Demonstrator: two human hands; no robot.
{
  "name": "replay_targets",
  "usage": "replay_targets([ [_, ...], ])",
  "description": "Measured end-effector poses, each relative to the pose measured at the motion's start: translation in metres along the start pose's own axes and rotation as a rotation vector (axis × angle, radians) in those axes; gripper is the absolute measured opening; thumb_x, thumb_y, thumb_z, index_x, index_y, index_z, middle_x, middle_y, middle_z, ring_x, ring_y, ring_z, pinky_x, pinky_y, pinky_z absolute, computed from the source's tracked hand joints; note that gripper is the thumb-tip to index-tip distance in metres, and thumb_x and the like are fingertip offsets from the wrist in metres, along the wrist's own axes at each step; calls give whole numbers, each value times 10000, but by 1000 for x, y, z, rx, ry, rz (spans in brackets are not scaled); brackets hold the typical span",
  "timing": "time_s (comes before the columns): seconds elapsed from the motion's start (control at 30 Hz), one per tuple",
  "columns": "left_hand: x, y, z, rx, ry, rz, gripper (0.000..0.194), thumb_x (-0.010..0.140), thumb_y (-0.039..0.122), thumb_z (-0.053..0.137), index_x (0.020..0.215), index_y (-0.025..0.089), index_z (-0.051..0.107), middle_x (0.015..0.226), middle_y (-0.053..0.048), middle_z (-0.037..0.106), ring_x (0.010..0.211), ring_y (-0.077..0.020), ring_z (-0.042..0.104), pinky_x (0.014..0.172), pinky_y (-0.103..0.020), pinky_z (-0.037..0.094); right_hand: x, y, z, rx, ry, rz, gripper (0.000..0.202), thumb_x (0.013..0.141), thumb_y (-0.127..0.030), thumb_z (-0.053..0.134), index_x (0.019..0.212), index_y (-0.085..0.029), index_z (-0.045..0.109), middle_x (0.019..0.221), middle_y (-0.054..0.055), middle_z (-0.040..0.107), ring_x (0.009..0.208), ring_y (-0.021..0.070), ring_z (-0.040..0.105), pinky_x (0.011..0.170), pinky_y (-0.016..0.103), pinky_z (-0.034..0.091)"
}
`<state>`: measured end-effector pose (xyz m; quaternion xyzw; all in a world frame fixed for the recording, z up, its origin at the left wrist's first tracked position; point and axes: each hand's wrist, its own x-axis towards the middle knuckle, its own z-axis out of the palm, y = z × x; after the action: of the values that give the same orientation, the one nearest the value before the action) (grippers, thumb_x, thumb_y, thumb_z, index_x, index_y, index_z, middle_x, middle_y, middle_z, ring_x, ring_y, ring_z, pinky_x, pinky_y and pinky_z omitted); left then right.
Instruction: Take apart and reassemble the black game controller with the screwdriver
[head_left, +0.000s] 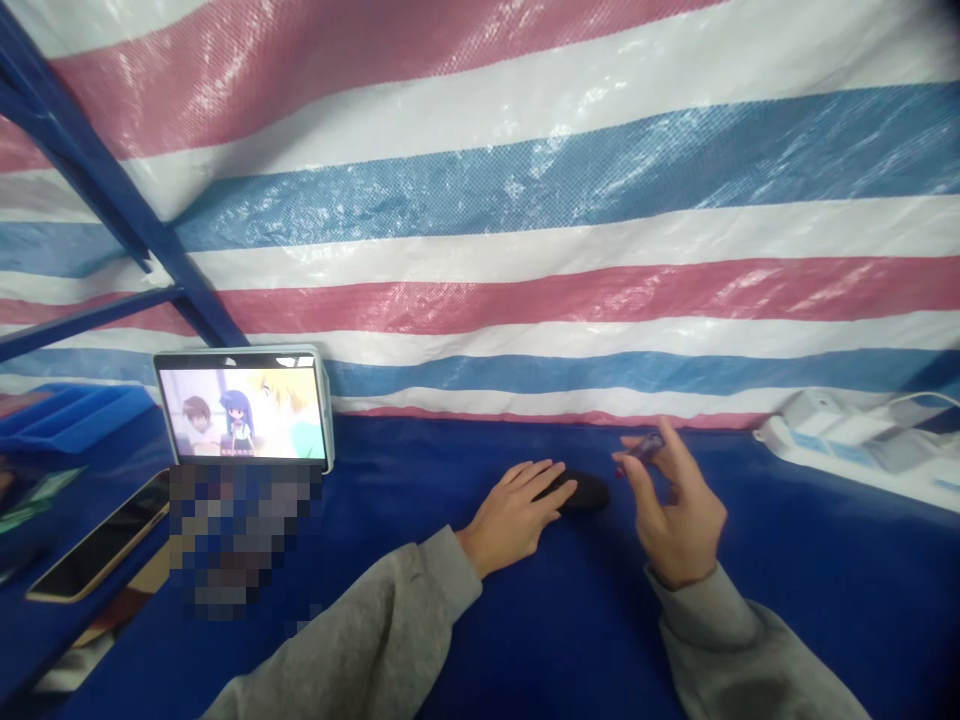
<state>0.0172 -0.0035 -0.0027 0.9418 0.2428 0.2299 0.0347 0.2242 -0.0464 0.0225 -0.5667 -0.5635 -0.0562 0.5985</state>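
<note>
My left hand (517, 510) lies palm down over the left end of a black computer mouse (591, 490) on the blue table. Its fingers rest across the mouse, and the part beneath them is hidden. To the right of the mouse, my right hand (679, 510) is raised a little above the table. Thumb and fingers pinch a small purple cylinder (646, 448) with a reddish end, which looks like a battery. The cylinder is tilted and partly covered by the fingers.
A tablet (244, 410) playing a cartoon leans at the back left. Near it are a phone (105, 540), a blue divided tray (75, 415) and a pixelated patch. A white power strip (862, 465) with plugs lies at the right. Striped sheeting (525, 190) hangs behind the table.
</note>
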Motion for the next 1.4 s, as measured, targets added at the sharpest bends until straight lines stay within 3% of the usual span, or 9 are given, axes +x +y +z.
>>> replay_targets([
  [0.13, 0, 1, -1, 16, -5, 15, 428, 1003, 202, 483, 1430, 207, 452, 1518, -111, 458, 1426, -234, 410, 1165, -454, 365, 4, -2, -2, -1, -44, -87, 516, 904, -314, 638, 1397, -208, 529, 1053, 91, 731, 857, 203, 713, 843, 389, 576],
  [0.3, 0, 1, -1, 31, -8, 16, 430, 1009, 210, 478, 1437, 199, 448, 1521, -106, 455, 1421, -246, 416, 1167, -449, 361, 9, -9, -4, -50, 69, -215, 464, 862, -246, 685, 1318, -231, 602, 962, 72, 722, 859, 215, 679, 840, 397, 562],
  [0.43, 0, 1, 1, 40, -12, 26, 435, 1005, 211, 488, 1438, 199, 448, 1522, -104, 454, 1427, -246, 407, 1171, -454, 356, 9, -12, -5, -18, -37, -203, 470, 929, -212, 574, 1397, -232, 532, 1073, 93, 722, 954, 222, 693, 875, 404, 561],
  [0.6, 0, 1, 1, 40, -21, 14, 428, 1013, 204, 468, 1440, 200, 444, 1533, -93, 440, 1430, -252, 401, 1179, -454, 343, 10, -12, -6, -108, 72, -248, 445, 884, -227, 653, 1327, -239, 607, 1042, 88, 730, 937, 224, 701, 864, 391, 571],
  [0.73, 1, 1, 1, 43, -33, 17, 425, 1014, 204, 467, 1438, 186, 446, 1534, -98, 438, 1437, -254, 390, 1179, -458, 342, 10, -13, -7, -79, 13, -249, 423, 921, -232, 594, 1344, -233, 585, 1058, 93, 736, 968, 235, 705, 891, 418, 568],
  [0.87, 1, 0, 2, 45, -28, 13, 421, 1023, 220, 452, 1443, 189, 442, 1530, -99, 443, 1435, -256, 391, 1179, -458, 340, 10, -12, -7, -129, 77, -235, 361, 874, -255, 671, 1232, -217, 662, 1004, 93, 732, 923, 233, 702, 853, 397, 575],
  [1.03, 0, 0, 3, 34, -17, 14, 415, 1027, 226, 442, 1442, 200, 440, 1527, -92, 448, 1433, -256, 396, 1173, -462, 348, 10, -9, -7, -64, 15, -243, 421, 913, -235, 607, 1333, -207, 591, 1087, 109, 728, 984, 247, 698, 907, 445, 555],
  [1.2, 0, 0, 3, 48, -16, 11, 411, 1033, 235, 435, 1442, 201, 440, 1531, -88, 443, 1429, -252, 403, 1178, -455, 344, 12, -10, -6, -143, 135, -256, 354, 846, -238, 708, 1198, -204, 682, 1008, 94, 732, 926, 233, 702, 848, 389, 574],
  [1.4, 0, 0, 4, 59, -25, 13, 416, 1029, 231, 437, 1443, 195, 440, 1538, -87, 433, 1435, -258, 391, 1182, -455, 336, 12, -10, -7, -110, 74, -267, 406, 863, -199, 681, 1268, -205, 644, 1062, 105, 732, 954, 238, 705, 872, 398, 566],
])
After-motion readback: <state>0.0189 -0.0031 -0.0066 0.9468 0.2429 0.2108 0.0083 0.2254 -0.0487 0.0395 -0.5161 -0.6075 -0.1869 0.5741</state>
